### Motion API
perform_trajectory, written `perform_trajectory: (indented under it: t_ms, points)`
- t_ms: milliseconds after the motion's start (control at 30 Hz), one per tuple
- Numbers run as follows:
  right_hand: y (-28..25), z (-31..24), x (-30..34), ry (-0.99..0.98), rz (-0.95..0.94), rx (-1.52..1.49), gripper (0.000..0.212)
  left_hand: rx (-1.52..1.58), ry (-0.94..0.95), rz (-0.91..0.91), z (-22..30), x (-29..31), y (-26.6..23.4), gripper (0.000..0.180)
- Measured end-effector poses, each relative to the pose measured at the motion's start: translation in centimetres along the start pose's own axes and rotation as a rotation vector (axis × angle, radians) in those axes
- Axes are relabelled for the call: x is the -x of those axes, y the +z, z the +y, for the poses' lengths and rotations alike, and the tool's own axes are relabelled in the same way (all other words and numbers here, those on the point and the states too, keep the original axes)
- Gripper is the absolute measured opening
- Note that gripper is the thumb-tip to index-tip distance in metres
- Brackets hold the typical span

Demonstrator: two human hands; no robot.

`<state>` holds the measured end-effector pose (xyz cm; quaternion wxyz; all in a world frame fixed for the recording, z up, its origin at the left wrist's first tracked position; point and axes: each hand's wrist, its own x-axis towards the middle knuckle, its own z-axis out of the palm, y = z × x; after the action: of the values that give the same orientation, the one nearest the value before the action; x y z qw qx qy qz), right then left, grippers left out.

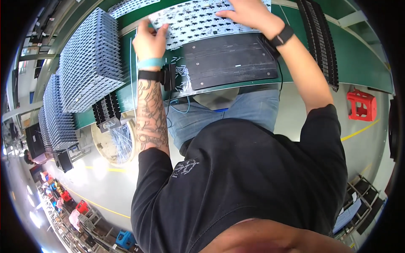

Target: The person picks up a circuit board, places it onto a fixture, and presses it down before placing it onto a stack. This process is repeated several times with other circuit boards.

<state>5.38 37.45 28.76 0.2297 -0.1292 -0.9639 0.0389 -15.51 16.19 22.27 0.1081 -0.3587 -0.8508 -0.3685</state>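
A white circuit board (190,19) covered with rows of small black parts lies at the far side of the bench, partly over a black flat fixture (232,61). At the board's left edge is my left hand (150,42), its thumb on the board and its fingers curled by the edge. My right hand (249,17) lies over the board's right part with the thumb stretched out to the left; its fingertips are cut off by the picture's upper edge. Small pale strips (183,76) are scattered on the bench between my left wrist and the fixture.
Tall stacks of similar boards (90,63) stand at the left. A black slotted rack (318,42) lies on the green bench (358,63) at the right. Below the bench's left edge is a round bin (101,145) of thin strips. A red stool (361,105) stands on the right.
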Motion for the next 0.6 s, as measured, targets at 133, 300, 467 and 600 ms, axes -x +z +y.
perform_trajectory:
  t_ms: [133,300,467,600]
  points:
    - [6.8,7.0,-2.8,-0.006,-0.284,-0.283,0.061,-0.186,-0.068,-0.183,-0.9,0.5,-1.2,0.042]
    - [5.7,8.9,-3.1,0.056,-0.386,-0.383,0.052,-0.042,-0.17,-0.322,0.1,4.5,-1.5,0.041]
    - [5.7,8.1,-3.1,0.149,-0.347,-0.458,0.049,0.116,-0.274,-0.391,-0.4,4.1,-2.6,0.034]
    - [5.1,9.0,-4.5,0.233,-0.36,-0.493,0.046,0.332,-0.281,-0.419,-2.4,3.2,-1.8,0.025]
